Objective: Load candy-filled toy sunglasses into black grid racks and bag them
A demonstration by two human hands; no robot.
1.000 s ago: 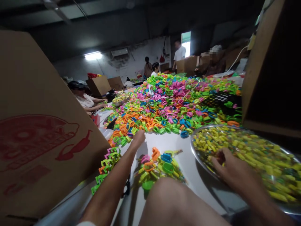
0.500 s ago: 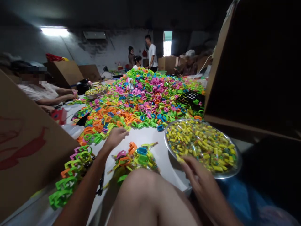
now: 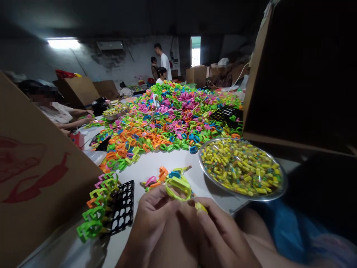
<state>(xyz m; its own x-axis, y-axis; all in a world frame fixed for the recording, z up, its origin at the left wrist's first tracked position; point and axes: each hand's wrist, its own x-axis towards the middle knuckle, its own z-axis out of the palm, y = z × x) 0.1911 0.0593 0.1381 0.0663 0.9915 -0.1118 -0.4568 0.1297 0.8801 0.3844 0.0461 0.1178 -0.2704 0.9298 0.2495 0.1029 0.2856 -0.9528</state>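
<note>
My left hand (image 3: 152, 217) pinches a yellow-green plastic toy watch (image 3: 180, 183) by its looped band, just above my knees. Close beside it, my right hand (image 3: 219, 227) grips a small yellow-capped tube (image 3: 201, 207) between thumb and fingers; its far end is hidden. Behind the hands lies a small pile of toy watches and yellow pieces, including an orange watch (image 3: 163, 173). On the left, a black perforated tray (image 3: 122, 206) has a row of coloured toy watches (image 3: 93, 214) along its edge.
A metal bowl (image 3: 283, 188) full of yellow-capped tubes stands at the right. A large heap of toy watches (image 3: 178, 111) covers the table's far part. Cardboard boxes flank me, one with red print (image 3: 50, 163). A co-worker (image 3: 57, 109) sits at the left; others are farther back.
My left hand came back from the heap's near edge with a yellow-green toy watch. My right hand moved left from the bowl's rim with a yellow-capped tube. Both hands are now together.
</note>
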